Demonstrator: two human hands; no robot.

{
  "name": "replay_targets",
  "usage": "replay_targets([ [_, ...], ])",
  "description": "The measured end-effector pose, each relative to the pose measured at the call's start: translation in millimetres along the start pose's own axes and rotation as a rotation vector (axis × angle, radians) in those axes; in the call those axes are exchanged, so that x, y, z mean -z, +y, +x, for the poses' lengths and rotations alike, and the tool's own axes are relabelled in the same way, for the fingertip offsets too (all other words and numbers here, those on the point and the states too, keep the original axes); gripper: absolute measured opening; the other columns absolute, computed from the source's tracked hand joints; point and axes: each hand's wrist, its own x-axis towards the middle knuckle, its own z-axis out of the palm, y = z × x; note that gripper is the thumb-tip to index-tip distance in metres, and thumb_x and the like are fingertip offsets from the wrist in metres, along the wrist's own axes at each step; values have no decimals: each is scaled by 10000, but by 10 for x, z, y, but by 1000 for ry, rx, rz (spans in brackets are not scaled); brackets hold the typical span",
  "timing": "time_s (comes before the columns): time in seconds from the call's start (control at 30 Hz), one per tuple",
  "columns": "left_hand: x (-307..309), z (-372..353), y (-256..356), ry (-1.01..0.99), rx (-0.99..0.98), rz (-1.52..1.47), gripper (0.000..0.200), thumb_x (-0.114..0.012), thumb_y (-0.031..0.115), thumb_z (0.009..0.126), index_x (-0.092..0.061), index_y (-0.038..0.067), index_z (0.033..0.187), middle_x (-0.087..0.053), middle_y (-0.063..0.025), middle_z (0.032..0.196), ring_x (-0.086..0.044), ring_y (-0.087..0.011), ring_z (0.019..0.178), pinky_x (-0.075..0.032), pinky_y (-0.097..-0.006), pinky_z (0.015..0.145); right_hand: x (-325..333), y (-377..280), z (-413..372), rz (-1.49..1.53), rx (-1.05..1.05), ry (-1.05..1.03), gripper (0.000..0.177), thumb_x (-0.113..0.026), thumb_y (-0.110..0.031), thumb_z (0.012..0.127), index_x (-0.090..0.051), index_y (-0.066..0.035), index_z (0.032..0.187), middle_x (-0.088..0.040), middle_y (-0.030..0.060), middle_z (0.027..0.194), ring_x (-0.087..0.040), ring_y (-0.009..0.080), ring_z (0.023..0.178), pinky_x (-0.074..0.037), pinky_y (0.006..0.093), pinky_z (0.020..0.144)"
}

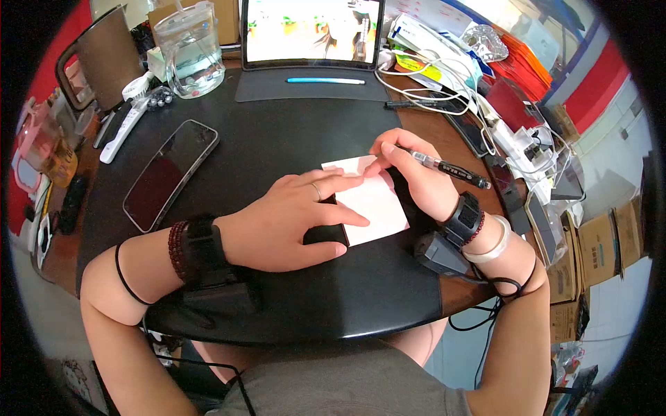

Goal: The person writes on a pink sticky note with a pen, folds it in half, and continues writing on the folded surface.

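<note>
A small pale pink sheet of paper (374, 204) lies on the black desk mat (291, 139) in the middle of the view. My left hand (291, 218) rests flat across its left part, fingers stretched out and pressing it down. My right hand (413, 173) is curled at the sheet's upper right corner and grips a black pen (451, 168) whose tip points to the right, away from the paper. Its fingertips touch the paper's top edge. Both wrists carry black strapped devices and bead bracelets.
A dark smartphone (170, 173) lies to the left on the mat. A tablet (312, 31) with a light blue stylus (326, 81) stands at the back, a clear water jug (191, 48) at the back left. Cables, a power strip (510, 135) and boxes crowd the right side.
</note>
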Motion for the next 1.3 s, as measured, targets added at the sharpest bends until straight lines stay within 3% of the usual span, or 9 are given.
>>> replay_targets([
  [0.6,15,-20,68,-59,2,82,442,-646,253,764,-553,235,1196,-352,-128,1370,-333,-309,1263,-251,-481,978,-5,-21,-10,16,-68,-50,202,-452,-205,935,-535,-29,988,-638,75,782,-584,103,745,-448,222,692],
  [0.67,7,-19,72,-54,43,86,446,-644,262,767,-546,243,1202,-361,-122,1365,-327,-301,1276,-245,-478,979,-44,10,-9,102,-12,-50,165,-461,-215,933,-530,-69,966,-624,6,756,-515,38,625,-369,171,517],
  [0.8,15,-32,59,-53,35,86,450,-638,282,778,-536,251,1215,-354,-119,1379,-325,-304,1282,-233,-490,982,-47,-43,-20,33,-44,-24,169,-459,-219,935,-528,-68,965,-619,11,752,-527,48,641,-380,176,529],
  [0.87,25,-31,72,-75,22,101,444,-629,305,788,-536,260,1220,-336,-124,1399,-324,-313,1285,-227,-501,981,-38,-51,-23,11,-50,-16,218,-452,-223,937,-544,-29,973,-625,51,746,-576,99,736,-436,221,689],
  [1.0,26,-25,80,-84,5,132,442,-621,323,794,-535,271,1225,-322,-133,1411,-315,-326,1291,-223,-509,980,-33,-40,-24,44,-44,-51,213,-457,-213,931,-544,-24,978,-617,64,822,-572,106,784,-433,225,699],
  [1.1,24,-31,70,-94,-1,138,443,-619,334,792,-536,279,1224,-321,-138,1410,-309,-340,1292,-224,-508,980,-120,-219,-87,-116,182,5,156,-481,-157,898,-519,-28,977,-546,71,937,-514,88,774,-401,208,666],
  [1.13,26,-38,66,-90,-1,143,451,-621,336,787,-535,280,1226,-324,-138,1407,-307,-342,1293,-224,-513,978,-162,-193,-124,-122,171,12,156,-481,-157,898,-519,-28,977,-546,71,937,-514,88,774,-401,208,666],
  [1.2,19,-21,83,-81,-11,134,458,-624,339,782,-533,282,1228,-327,-137,1404,-305,-344,1294,-223,-518,976,-259,-138,-195,249,189,-171,112,-467,-71,878,-465,-61,989,-538,18,873,-484,61,810,-389,194,692],
  [1.3,29,-32,73,-147,-19,177,491,-623,342,771,-510,298,1247,-326,-135,1397,-306,-336,1293,-227,-547,960,-262,-139,-195,85,201,-228,96,-513,-55,865,-447,-72,933,-530,-7,848,-470,47,767,-381,200,661],
])
